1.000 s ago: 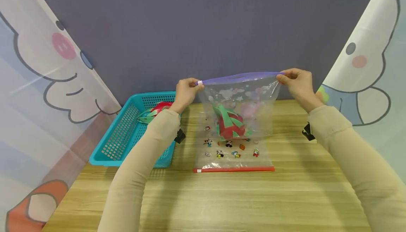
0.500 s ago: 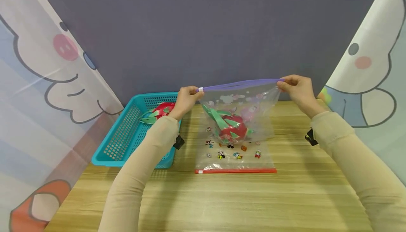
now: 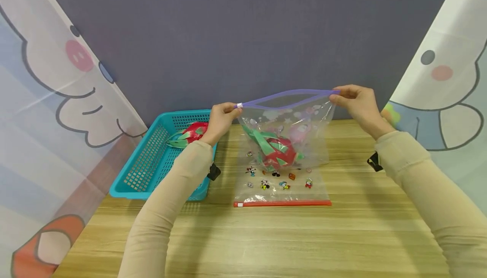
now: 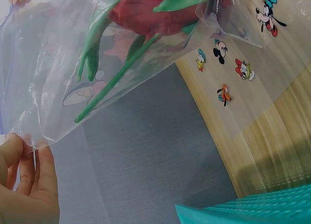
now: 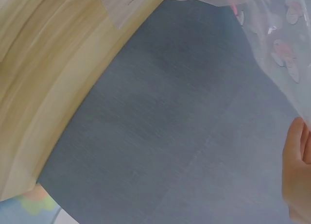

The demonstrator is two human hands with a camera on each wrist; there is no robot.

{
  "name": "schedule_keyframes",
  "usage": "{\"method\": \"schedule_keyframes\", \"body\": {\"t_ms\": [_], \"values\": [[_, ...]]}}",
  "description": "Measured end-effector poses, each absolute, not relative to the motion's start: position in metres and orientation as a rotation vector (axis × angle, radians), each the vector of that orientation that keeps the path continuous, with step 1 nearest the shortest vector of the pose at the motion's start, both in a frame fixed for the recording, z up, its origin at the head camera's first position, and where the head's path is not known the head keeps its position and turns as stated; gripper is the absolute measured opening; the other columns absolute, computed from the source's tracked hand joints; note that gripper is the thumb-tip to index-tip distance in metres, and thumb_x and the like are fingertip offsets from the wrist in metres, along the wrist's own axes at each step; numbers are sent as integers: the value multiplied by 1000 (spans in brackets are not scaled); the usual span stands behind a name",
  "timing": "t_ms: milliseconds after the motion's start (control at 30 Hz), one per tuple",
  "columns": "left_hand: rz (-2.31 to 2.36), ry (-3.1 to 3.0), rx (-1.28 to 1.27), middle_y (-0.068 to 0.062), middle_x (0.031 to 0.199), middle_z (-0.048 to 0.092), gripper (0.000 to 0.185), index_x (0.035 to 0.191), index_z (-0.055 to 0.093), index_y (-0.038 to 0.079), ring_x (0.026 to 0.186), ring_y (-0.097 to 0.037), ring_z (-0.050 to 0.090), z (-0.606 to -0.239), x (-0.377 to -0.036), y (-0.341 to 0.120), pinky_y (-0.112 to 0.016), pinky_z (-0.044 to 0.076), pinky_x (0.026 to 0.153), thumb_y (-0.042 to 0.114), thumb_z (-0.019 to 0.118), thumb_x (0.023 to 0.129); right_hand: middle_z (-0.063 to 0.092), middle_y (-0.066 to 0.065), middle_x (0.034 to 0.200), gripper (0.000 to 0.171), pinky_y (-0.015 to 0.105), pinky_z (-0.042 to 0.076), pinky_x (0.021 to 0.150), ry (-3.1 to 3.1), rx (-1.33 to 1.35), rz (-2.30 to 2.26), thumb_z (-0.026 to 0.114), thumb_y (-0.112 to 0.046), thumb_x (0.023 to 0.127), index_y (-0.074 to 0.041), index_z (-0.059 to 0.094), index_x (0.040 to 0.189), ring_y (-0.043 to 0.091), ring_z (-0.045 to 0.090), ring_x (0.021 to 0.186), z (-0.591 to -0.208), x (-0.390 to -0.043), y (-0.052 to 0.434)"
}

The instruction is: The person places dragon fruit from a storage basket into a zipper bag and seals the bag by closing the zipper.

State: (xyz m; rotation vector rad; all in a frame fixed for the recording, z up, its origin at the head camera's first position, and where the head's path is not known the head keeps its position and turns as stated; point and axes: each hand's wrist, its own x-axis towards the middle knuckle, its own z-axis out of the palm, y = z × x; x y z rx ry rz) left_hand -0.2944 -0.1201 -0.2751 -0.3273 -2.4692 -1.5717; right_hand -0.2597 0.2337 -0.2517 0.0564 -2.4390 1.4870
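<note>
A clear zipper bag (image 3: pixel 316 121) with a purple top edge hangs between both hands, its mouth parted. Inside it lies a red dragon fruit (image 3: pixel 279 155) with long green leaves, also seen through the plastic in the left wrist view. My left hand (image 3: pixel 222 119) pinches the bag's left top corner beside the white slider (image 3: pixel 239 105). At the opposite top corner, my right hand (image 3: pixel 359 104) pinches the purple edge between thumb and fingers. Only part of the right hand shows at the edge of the right wrist view.
Under the hanging bag, a second clear bag (image 3: pixel 281 193) with a red zipper and cartoon prints lies flat on the wooden table (image 3: pixel 285 240). To the left stands a turquoise basket (image 3: pixel 131 172) with another dragon fruit (image 3: pixel 195 131) in it. A grey wall (image 3: pixel 247 37) rises behind.
The mouth of the purple-edged bag has widened from a thin slit to a broad gap. The bag dipped slightly, then rose a little, and the dragon fruit inside shows more plainly.
</note>
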Motion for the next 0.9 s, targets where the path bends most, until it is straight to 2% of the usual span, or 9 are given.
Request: {"method": "schedule_keyframes", "body": {"t_ms": [100, 167, 233, 333, 400, 600, 733, 900], "values": [[-1568, -2456, -336, -15, 93, 69, 22, 99, 68, 2, 79, -13, 59, -276, -294, -119, -23, 44, 66, 20, 64, 86, 59, -24, 84, 47, 9, 42, 71, -2433, 58, 1422, 69, -35, 80, -9, 60, 119, -5, 54, 81, -249, -259, 231], [-1565, -2453, -342, -15, 93, 69, 22, 99, 69, 2, 80, -13, 60, -278, -295, -119, -24, 44, 66, 20, 64, 86, 61, -17, 94, 53, 10, 43, 75, -2438, 43, 1361, 68, -36, 81, -8, 56, 124, 0, 55, 89, -246, -256, 228], [-1576, -2457, -338, -13, 95, 69, 23, 101, 69, 4, 83, -14, 62, -280, -294, -118, -25, 46, 69, 21, 64, 86, 62, -8, 110, 58, 17, 44, 86, -2437, 38, 1301, 67, -37, 82, -8, 52, 129, 8, 56, 101, -242, -252, 222], [-1636, -2443, -328, -12, 99, 69, 26, 105, 69, 5, 91, -17, 64, -281, -294, -119, -29, 50, 77, 22, 65, 86, 55, 8, 128, 59, 32, 41, 99, -2412, 86, 1226, 66, -38, 82, -9, 49, 131, 23, 51, 116, -234, -247, 209], [-1687, -2434, -315, -12, 101, 69, 28, 107, 69, 5, 94, -19, 65, -281, -294, -118, -31, 50, 81, 22, 66, 85, 54, 14, 128, 54, 39, 40, 100, -2383, 167, 1193, 66, -34, 83, -7, 52, 128, 28, 50, 118, -230, -245, 198], [-1781, -2404, -293, -13, 100, 69, 27, 105, 69, 5, 91, -20, 66, -279, -291, -117, -32, 52, 82, 21, 68, 84, 61, 15, 116, 34, 45, 43, 95, -2411, 500, 1138, 65, -22, 86, -3, 63, 113, 30, 56, 110, -223, -245, 159], [-1824, -2366, -321, -13, 99, 70, 26, 104, 69, 5, 89, -18, 67, -280, -289, -115, -31, 52, 81, 20, 68, 83, 64, 11, 112, 26, 44, 45, 92, -2446, 686, 1171, 65, -18, 86, -5, 65, 109, 25, 59, 107, -222, -251, 135], [-1858, -2339, -345, -13, 99, 70, 26, 103, 70, 4, 89, -16, 67, -279, -289, -112, -30, 52, 81, 21, 68, 83, 65, 9, 109, 25, 39, 48, 90, -2487, 834, 1173, 64, -18, 86, -6, 65, 108, 21, 61, 101, -217, -263, 106]]}}
